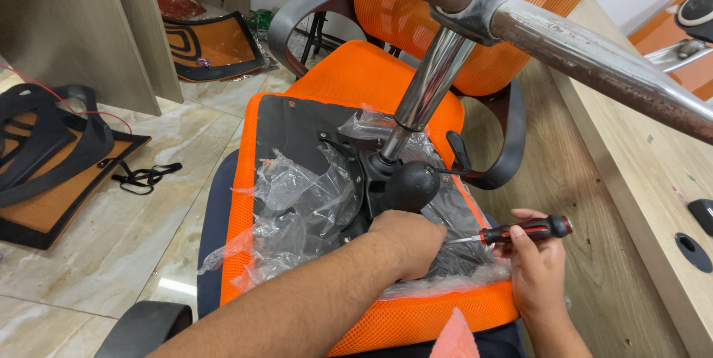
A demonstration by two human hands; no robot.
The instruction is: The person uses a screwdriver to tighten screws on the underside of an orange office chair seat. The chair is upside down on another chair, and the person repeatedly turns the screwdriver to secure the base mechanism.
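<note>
right hand [536,265] clenched on screwdriver [520,231], tip aimed at left fingers | left hand [407,239] curled on seat mechanism [386,183], grasp unclear | risk: tip slips on loose plastic wrap [297,202], jabs left fingers

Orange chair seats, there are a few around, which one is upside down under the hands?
The orange seat nearest the camera, lying underside up with crinkled plastic wrap and black mechanism exposed; the other behind it stands upright.

Right hand [536,265] holds screwdriver [520,231] over upturned seat [416,317].
</note>
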